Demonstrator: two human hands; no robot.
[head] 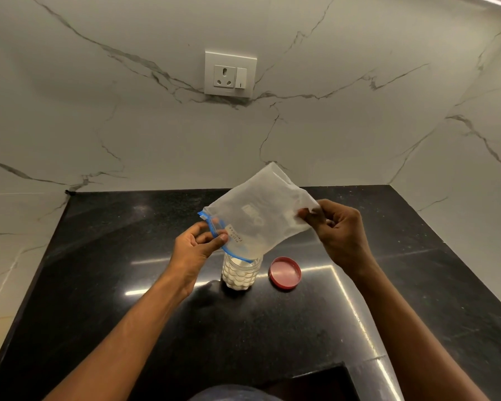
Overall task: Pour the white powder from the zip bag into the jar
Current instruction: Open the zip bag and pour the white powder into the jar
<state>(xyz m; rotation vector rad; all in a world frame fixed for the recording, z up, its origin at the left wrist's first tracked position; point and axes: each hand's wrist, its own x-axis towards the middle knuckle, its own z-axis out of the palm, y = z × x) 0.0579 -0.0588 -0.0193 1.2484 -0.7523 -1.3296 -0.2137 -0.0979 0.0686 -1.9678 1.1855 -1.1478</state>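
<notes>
A clear zip bag with a blue zip strip is held tilted, mouth down, over a clear plastic jar that stands on the black counter and holds white powder. The bag's blue-edged mouth rests at the jar's opening. My left hand pinches the bag at the zip end, just left of the jar. My right hand grips the raised bottom corner of the bag, up and to the right. The bag looks nearly flat, with only a thin white film inside.
The jar's red lid lies upside down on the counter just right of the jar. A marble wall with a white socket and switch rises behind. Marble walls close in at left and right.
</notes>
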